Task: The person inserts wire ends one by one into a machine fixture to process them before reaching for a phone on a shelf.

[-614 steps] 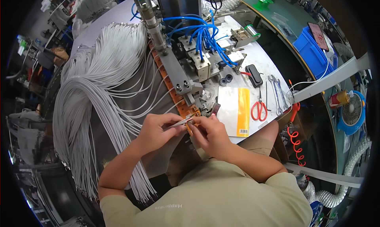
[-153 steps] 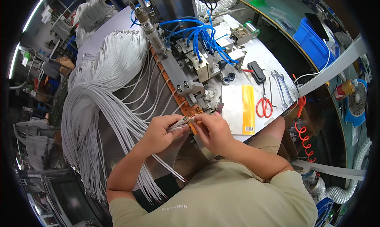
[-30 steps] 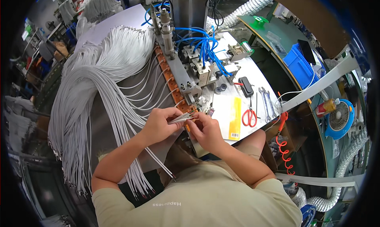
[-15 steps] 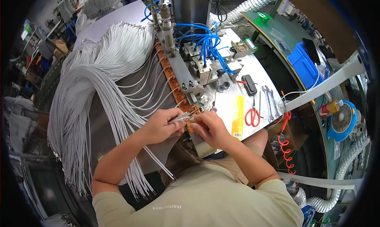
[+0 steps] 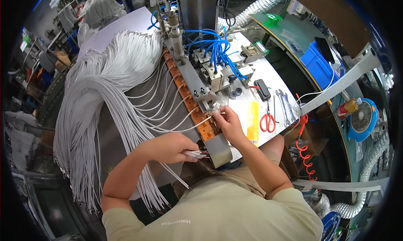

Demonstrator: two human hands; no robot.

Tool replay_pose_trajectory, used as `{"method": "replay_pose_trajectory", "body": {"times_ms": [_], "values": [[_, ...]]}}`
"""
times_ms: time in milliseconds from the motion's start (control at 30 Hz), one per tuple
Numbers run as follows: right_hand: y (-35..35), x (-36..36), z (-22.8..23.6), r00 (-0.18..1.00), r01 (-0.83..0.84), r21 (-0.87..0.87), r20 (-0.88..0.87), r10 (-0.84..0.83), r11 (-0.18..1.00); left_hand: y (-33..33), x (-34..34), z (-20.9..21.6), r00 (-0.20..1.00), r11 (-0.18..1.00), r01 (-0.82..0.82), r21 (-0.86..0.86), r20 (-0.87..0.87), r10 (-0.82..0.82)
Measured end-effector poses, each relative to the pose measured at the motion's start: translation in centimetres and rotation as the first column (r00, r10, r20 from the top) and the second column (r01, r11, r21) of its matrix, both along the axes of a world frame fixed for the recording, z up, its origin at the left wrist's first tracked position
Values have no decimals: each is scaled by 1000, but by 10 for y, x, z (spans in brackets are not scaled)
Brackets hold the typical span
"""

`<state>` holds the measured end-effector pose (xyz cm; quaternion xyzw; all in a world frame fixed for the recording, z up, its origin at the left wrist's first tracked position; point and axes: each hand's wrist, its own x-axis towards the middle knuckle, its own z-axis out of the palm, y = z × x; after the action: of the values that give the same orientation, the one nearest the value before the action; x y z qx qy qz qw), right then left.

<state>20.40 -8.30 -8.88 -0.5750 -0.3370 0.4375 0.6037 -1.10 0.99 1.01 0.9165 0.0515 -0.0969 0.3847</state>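
Observation:
My left hand (image 5: 173,148) is closed around a small bunch of white cable ends (image 5: 194,154), thin coloured wires poking out beside the metal end block (image 5: 220,150). Farther up, the fingers of my right hand (image 5: 229,124) pinch at the tip of a single white cable (image 5: 197,125), which lies across the orange slotted rail (image 5: 206,129). My fingertips partly hide that tip. Several other cables rest in the rail's slots, running left to a large heap of white cables (image 5: 126,56). A thick strand of this heap (image 5: 115,104) passes under my left forearm.
Behind the rail stands a machine with metal cylinders (image 5: 177,41) and blue air hoses (image 5: 220,52). To the right lie red-handled scissors (image 5: 267,122), wrenches (image 5: 285,108), a yellow packet (image 5: 253,121) and a black-handled tool (image 5: 263,90). A red coiled hose (image 5: 303,157) hangs beyond.
My hands have parted. The left has drawn down toward me with the bunch; the right has moved up and right to the rail, where another cable now lies across it.

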Motion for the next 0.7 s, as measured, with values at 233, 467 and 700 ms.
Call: {"method": "replay_pose_trajectory", "body": {"times_ms": [233, 467, 700], "values": [[5, 8, 10, 997, -74, -69, -33, 72, 995, 1, 9, -29, 883, 933, -335, 132, 390, 261], [8, 11, 9, 994, -56, -182, -103, 38, 982, -12, 14, -31, 869, 872, -369, 322, 453, 200], [-9, 12, 0, 944, 154, -53, 302, -132, 987, -3, 14, -21, 833, 878, -457, -144, 278, 479]]}}
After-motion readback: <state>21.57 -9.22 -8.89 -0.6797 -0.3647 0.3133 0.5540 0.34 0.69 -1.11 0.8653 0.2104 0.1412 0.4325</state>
